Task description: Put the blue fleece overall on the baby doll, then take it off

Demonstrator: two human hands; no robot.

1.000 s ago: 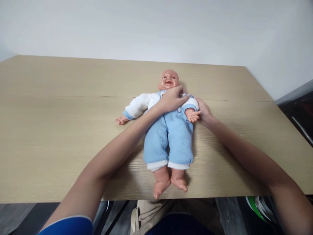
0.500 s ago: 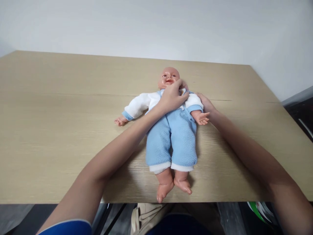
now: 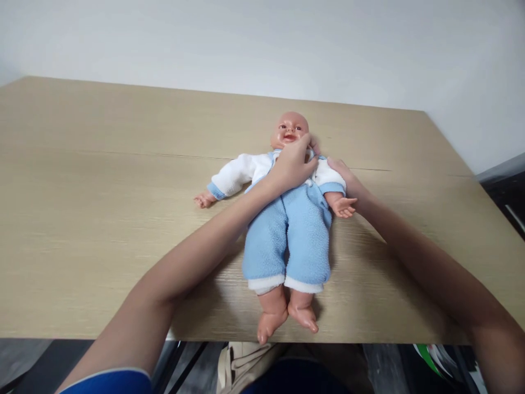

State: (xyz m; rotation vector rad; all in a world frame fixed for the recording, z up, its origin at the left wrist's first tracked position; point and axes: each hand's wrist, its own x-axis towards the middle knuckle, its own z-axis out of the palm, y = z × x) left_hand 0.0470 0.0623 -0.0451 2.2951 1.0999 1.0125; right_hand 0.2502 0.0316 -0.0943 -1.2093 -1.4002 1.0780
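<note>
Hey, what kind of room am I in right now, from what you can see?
Hard to pin down, but perhaps a plain office or training room: there's a wide wood-look table, a bare pale wall behind it, and a doll lying on the tabletop.

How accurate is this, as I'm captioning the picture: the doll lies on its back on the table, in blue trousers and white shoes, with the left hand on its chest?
The shoes are wrong: the head view shows the doll's feet bare. The doll does lie on its back on the table, in blue trousers, the left hand on its chest.
</note>
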